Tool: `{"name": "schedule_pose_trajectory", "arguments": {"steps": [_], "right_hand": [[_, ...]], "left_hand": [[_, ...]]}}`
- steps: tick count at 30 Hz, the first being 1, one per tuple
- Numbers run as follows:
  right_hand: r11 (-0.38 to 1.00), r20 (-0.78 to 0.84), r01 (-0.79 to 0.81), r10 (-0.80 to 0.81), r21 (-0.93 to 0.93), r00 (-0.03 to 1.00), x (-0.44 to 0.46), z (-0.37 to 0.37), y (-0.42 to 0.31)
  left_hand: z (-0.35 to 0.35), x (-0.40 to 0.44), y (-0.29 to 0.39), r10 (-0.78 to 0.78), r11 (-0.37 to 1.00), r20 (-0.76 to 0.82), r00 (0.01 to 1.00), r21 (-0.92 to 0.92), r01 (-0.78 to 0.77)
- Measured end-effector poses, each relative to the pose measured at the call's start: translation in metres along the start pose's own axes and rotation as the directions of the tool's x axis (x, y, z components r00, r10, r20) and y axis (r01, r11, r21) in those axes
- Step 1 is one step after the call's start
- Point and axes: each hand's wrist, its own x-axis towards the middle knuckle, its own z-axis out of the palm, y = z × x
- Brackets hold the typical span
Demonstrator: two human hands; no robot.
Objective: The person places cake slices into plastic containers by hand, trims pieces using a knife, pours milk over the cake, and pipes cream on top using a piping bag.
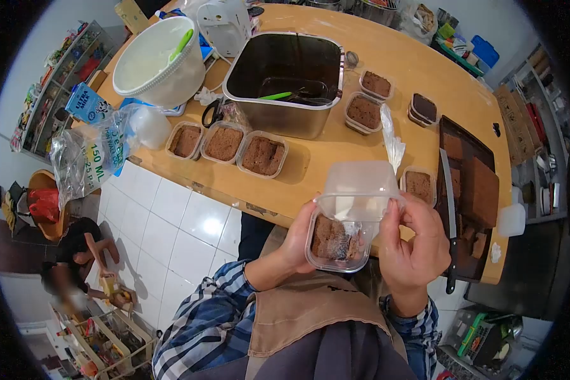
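Left hand point(292, 247): grasping the cake tub point(363, 254) by its side. Right hand point(418, 247): thumb and fingers pinching the rim of a clear tub point(360, 174), tilted above the cake tub's mouth. Contact between the 2 rims cannot be determined. The cake tub is located before the apron point(323, 310), at the near edge of the table point(301, 187); brown cake point(329, 239) is visible inside.

On the table, 3 filled tubs point(263, 155) stand in a row at the near left edge. Behind them stands a metal basin point(275, 120), dark residue inside, with a green spatula point(277, 96). A white bowl point(177, 85) stands to its left, beside a mixer point(225, 28).

Right of the basin: 2 more filled tubs point(363, 113), close together, and 1 tub with a darker top point(423, 107). A further filled tub point(418, 183) stands near the right hand, just beside the tray point(481, 144). The tray holds a cake block point(480, 190); a knife point(448, 215) lies along its near edge. In the left background, 1 other person point(82, 247) is low to the floor.
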Motion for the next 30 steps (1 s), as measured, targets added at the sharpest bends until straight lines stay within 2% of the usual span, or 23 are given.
{"name": "schedule_pose_trajectory", "arguments": {"steps": [1, 2, 4, 5, 7, 8, 9, 11, 13, 15, 17, 18, 23, 26, 29, 30], "right_hand": [[1.0, 0.001, -0.002, 0.002, 0.012, 1.0, 0.001, 0.0, -0.002], [1.0, 0.002, -0.004, 0.004, 0.023, 1.0, 0.001, 0.0, -0.002], [0.975, 0.054, -0.166, 0.16, 0.149, 0.986, -0.001, 0.0, -0.002], [0.947, 0.086, -0.247, 0.233, 0.207, 0.969, -0.003, 0.0, -0.002], [0.799, 0.152, -0.472, 0.449, 0.373, 0.88, -0.001, 0.002, 0.001], [0.695, 0.196, -0.567, 0.542, 0.443, 0.817, 0.0, 0.004, 0.004], [0.636, 0.24, -0.621, 0.584, 0.458, 0.776, 0.003, 0.004, 0.008], [0.51, 0.326, -0.716, 0.654, 0.477, 0.683, 0.01, 0.006, 0.018], [0.457, 0.411, -0.78, 0.67, 0.427, 0.618, 0.011, 0.013, 0.032], [0.437, 0.498, -0.828, 0.662, 0.351, 0.56, 0.011, 0.023, 0.047], [0.487, 0.536, -0.826, 0.633, 0.285, 0.558, 0.007, 0.037, 0.06], [0.5, 0.553, -0.83, 0.63, 0.248, 0.545, 0.004, 0.045, 0.067], [0.585, 0.596, -0.803, 0.605, 0.116, 0.528, -0.002, 0.072, 0.077], [0.704, 0.563, -0.7, 0.531, 0.122, 0.633, -0.015, 0.093, 0.089], [0.877, 0.444, -0.48, 0.415, 0.038, 0.794, -0.01, 0.081, 0.077], [0.83, 0.477, -0.557, 0.474, 0.04, 0.74, -0.007, 0.072, 0.073]], "left_hand": [[0.002, 0.0, 0.0, 0.015, 0.999, 0.018, 1.0, 0.033, -0.016], [0.004, 0.0, -0.001, 0.01, 0.999, -0.036, 0.999, 0.051, -0.008], [0.007, -0.001, -0.002, 0.002, 0.996, -0.145, 0.989, 0.085, 0.01], [0.006, -0.001, -0.002, -0.015, 0.999, -0.129, 0.991, 0.026, 0.019], [0.004, -0.001, -0.001, -0.048, 0.995, -0.094, 0.994, -0.089, 0.04], [0.002, -0.001, 0.0, -0.055, 0.998, -0.158, 0.986, -0.045, 0.048], [0.0, -0.001, 0.001, -0.059, 0.998, -0.22, 0.974, -0.001, 0.06], [-0.006, -0.002, 0.005, -0.084, 0.996, -0.237, 0.968, -0.036, 0.077], [-0.012, -0.006, 0.01, -0.122, 0.977, -0.147, 0.982, -0.191, 0.093], [-0.013, -0.009, 0.014, -0.032, 0.996, -0.228, 0.973, -0.091, 0.011], [-0.02, -0.015, 0.02, 0.051, 0.999, -0.283, 0.958, 0.029, -0.044], [-0.026, -0.018, 0.023, 0.069, 0.998, -0.346, 0.936, 0.038, -0.059], [-0.037, -0.031, 0.038, 0.269, 0.963, -0.407, 0.873, 0.129, -0.237], [-0.034, -0.03, 0.04, 0.35, 0.937, -0.493, 0.797, 0.173, -0.304], [-0.036, -0.03, 0.039, 0.344, 0.939, -0.455, 0.821, 0.165, -0.302], [-0.038, -0.031, 0.038, 0.339, 0.94, -0.435, 0.834, 0.178, -0.289]]}}
